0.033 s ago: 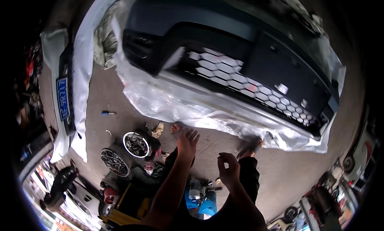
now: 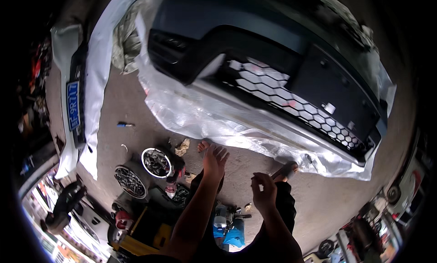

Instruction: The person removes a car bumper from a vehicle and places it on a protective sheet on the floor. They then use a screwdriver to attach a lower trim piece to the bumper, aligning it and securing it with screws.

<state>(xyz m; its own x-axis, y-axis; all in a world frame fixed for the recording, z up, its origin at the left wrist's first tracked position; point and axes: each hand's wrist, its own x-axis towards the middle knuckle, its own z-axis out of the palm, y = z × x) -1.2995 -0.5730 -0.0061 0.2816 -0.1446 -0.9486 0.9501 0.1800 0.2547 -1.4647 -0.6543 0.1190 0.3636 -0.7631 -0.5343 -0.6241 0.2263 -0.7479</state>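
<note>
My left hand (image 2: 214,163) is raised with fingers apart and nothing in it, nearest the plastic wrap (image 2: 195,117) in the picture. My right hand (image 2: 264,190) has thumb and fingertips curled together in a ring; anything between them is too small to make out. Above both lies a dark car bumper (image 2: 227,35) with a honeycomb grille (image 2: 273,92) and silver lower strip, resting on the wrap. My feet are by the wrap's near edge. Left of my hands are a red drill (image 2: 172,186), a round tray of metal parts (image 2: 155,157) and a second round tray (image 2: 129,181).
At left lie a long white panel (image 2: 95,99) and another bumper piece (image 2: 61,53) with a blue plate. A blue-handled tool (image 2: 124,124) lies on the concrete floor (image 2: 327,208). A yellow-and-black case (image 2: 141,235) is lower left, a blue item (image 2: 234,235) below me. Vehicle parts and clutter line both sides.
The whole view has shifted slightly, with the bumper appearing a little to the right. Both hands appear nearly unchanged in pose.
</note>
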